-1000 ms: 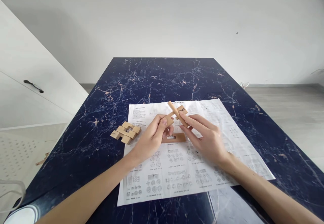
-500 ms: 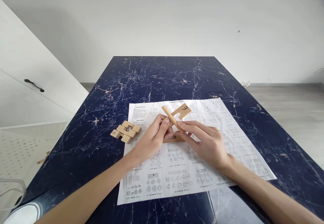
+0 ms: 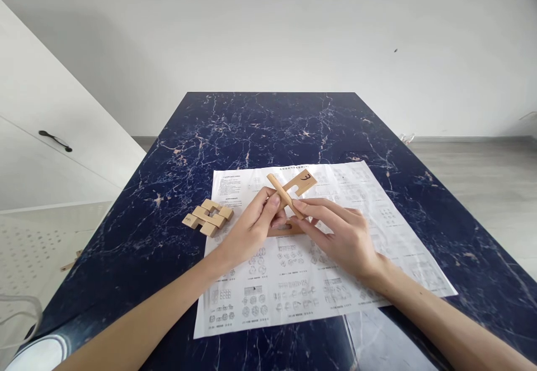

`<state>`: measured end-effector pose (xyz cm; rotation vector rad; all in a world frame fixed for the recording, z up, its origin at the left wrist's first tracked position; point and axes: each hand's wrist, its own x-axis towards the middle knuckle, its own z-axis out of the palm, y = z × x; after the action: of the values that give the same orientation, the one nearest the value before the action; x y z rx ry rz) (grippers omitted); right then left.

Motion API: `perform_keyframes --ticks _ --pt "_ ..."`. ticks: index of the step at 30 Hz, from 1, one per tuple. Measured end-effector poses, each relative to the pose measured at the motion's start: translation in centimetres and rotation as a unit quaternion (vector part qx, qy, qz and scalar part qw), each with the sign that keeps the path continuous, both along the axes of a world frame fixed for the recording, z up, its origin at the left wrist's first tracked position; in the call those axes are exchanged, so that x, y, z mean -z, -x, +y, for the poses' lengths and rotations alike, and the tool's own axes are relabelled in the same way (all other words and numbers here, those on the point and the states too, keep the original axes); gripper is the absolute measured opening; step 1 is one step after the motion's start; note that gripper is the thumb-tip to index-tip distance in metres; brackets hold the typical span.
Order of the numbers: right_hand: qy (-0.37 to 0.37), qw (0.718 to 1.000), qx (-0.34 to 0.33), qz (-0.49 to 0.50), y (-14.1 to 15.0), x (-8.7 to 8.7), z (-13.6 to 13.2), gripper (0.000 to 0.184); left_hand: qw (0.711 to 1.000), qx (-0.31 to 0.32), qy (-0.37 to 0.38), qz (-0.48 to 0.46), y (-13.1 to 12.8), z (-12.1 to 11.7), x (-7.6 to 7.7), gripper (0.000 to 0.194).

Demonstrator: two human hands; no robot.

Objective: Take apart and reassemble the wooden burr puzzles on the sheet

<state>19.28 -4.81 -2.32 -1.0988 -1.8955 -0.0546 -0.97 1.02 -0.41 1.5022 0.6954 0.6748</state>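
Observation:
Two crossed wooden puzzle pieces are held above the printed sheet. One is a flat notched piece with a dark handwritten mark near its far end; across it lies a narrower wooden piece. My left hand is closed on the crossing pieces, thumb on top. With thumb and fingertips, my right hand pinches the near end of the narrower piece. Another slotted wooden piece lies on the sheet beneath the hands, partly hidden. How the two held pieces join is covered by fingers.
An interlocked cluster of wooden blocks sits at the sheet's left edge. The instruction sheet, printed with small diagrams, covers part of the dark blue marbled table. A white cabinet stands at the left.
Both hands keep their grip on the crossed pieces with hardly any movement. The whole view has shifted very slightly.

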Motion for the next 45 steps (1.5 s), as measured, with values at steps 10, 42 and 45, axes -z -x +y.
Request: perform_keyframes --ticks 10,42,45 --pt "0.014 1.0 -0.011 0.002 -0.1 -0.3 0.0 0.021 1.0 0.0 0.005 0.001 0.0 0.0 -0.4 0.033" --pt "0.304 0.936 0.03 0.176 -0.9 -1.2 0.9 0.017 0.984 -0.128 0.057 -0.108 0.3 1.6 0.6 0.027" --pt "0.374 0.877 0.058 0.296 -1.5 -1.4 1.1 0.034 0.984 -0.142 0.054 -0.092 0.3 1.5 0.6 0.024"
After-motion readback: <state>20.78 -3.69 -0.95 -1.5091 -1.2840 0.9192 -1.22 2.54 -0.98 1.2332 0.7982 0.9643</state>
